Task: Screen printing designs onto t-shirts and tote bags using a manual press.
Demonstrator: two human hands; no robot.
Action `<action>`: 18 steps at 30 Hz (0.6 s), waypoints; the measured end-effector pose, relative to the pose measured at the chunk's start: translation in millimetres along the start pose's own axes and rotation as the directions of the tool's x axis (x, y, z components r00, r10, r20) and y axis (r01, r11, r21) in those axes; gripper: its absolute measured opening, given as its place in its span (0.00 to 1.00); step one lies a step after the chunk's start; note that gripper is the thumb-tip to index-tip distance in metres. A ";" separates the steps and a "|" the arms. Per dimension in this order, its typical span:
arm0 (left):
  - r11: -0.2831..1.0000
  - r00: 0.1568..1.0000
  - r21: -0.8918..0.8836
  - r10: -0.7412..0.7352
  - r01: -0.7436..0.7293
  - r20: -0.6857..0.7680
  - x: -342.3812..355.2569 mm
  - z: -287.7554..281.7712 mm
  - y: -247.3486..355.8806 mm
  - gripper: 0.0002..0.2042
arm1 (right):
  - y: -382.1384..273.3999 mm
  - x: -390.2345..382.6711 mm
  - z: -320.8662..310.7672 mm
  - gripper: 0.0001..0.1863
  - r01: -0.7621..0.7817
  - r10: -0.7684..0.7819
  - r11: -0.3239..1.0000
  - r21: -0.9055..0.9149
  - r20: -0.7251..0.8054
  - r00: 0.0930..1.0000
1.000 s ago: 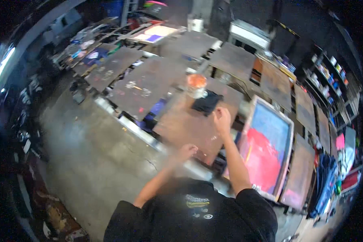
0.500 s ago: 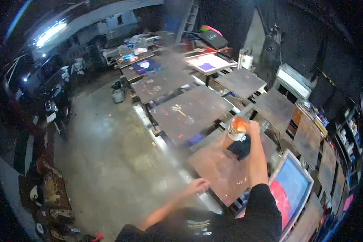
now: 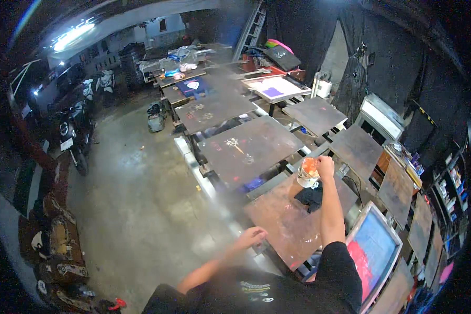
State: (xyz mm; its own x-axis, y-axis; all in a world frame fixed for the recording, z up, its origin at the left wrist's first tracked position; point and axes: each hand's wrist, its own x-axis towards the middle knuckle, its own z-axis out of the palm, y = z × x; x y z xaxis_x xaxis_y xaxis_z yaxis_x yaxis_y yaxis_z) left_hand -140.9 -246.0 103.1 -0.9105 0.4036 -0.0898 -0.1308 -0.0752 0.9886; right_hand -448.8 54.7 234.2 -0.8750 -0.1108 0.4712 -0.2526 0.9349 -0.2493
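Note:
My right hand is closed at the right rim of a white tub with orange, paint-like stuff inside. Whether the fingers grip the rim or a small tool in the tub cannot be made out. Under and beside the tub lie a dark, cloth-like patch and a tan shape I cannot identify. They are at the far side of a brown, stained board. Over the board's near left edge hovers my left hand, fingers loosely bent and apart, holding nothing.
A framed screen with blue mesh and pink ink leans right of my arm. More flat boards run in rows ahead and to the right. A white-framed screen sits farther off. Motorcycles stand at the left, beyond the concrete floor.
My right hand has shifted slightly left, closer over the tub's opening. My left hand has drawn back a little to the left. The whole view has tilted slightly.

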 end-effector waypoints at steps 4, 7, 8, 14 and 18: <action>0.999 0.999 0.002 -0.038 0.038 0.005 2.3 -1.7 -5.5 0.16 | 6.0 4.2 -12.5 0.06 0.006 -0.010 0.999 -0.040 -0.102 0.995; 0.999 0.997 -0.031 -0.010 0.008 -0.071 -0.6 6.8 1.2 0.14 | -10.1 -1.5 -30.1 0.06 -0.001 0.012 0.997 0.079 -0.141 0.990; 0.997 0.996 -0.046 -0.061 0.058 -0.067 -2.1 8.4 9.7 0.13 | -5.6 -3.6 -29.7 0.06 -0.010 0.039 0.992 0.127 -0.231 0.972; 1.000 1.000 0.005 0.001 -0.002 0.018 9.3 10.2 3.8 0.13 | 47.3 -16.0 -13.3 0.07 -0.195 0.254 0.963 0.185 -0.399 0.881; 0.998 1.000 0.058 -0.017 0.016 0.023 11.1 15.7 1.6 0.15 | 81.7 -23.7 -0.2 0.08 -0.208 0.260 0.964 0.165 -0.433 0.863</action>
State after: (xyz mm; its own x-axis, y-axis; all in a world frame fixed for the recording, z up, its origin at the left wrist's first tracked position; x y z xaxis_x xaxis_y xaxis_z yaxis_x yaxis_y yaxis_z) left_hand -145.1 -227.3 105.6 -0.8990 0.4255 -0.1041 -0.1224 -0.0159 0.9924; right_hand -448.6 133.8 202.8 -0.6424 0.2934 0.7080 -0.1297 0.8689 -0.4777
